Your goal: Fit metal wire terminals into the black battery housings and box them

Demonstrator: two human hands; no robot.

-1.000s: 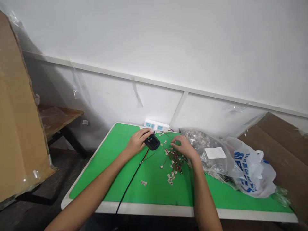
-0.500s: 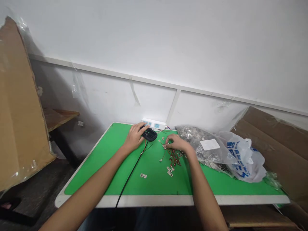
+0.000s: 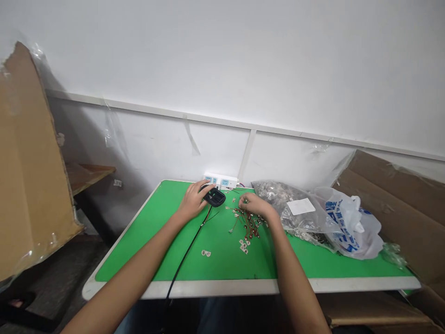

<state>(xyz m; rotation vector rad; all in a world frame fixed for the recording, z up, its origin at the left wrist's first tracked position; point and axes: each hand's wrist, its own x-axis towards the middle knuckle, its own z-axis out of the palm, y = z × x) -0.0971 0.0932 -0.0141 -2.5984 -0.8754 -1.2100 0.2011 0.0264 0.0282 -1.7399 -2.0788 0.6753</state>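
Observation:
My left hand [image 3: 193, 199] grips a black plastic housing [image 3: 215, 198] with a recessed inside, its thumb and fingers on the left edge. From under the housing a black cable [image 3: 189, 248] with thin stripped wires runs down over the table's front edge. My right hand [image 3: 253, 204] is curled, with thumb and forefinger together above a pile of small metal parts on red-brown wires [image 3: 251, 225]; whether anything sits between the fingertips is too small to make out. Small white pieces [image 3: 244, 246] lie just below the pile, and another white piece [image 3: 206, 253] lies apart to the left.
A white power strip [image 3: 222, 182] stands against the wall behind the housing. On the right lie a clear bag of metal parts [image 3: 274, 197] and a white plastic bag [image 3: 361, 234]. Cardboard [image 3: 389, 199] leans at right, with more cardboard [image 3: 31, 176] at left.
My right hand has lifted slightly up and away from the wired parts. The left hand still holds the housing in about the same place; the whole view has shifted a little.

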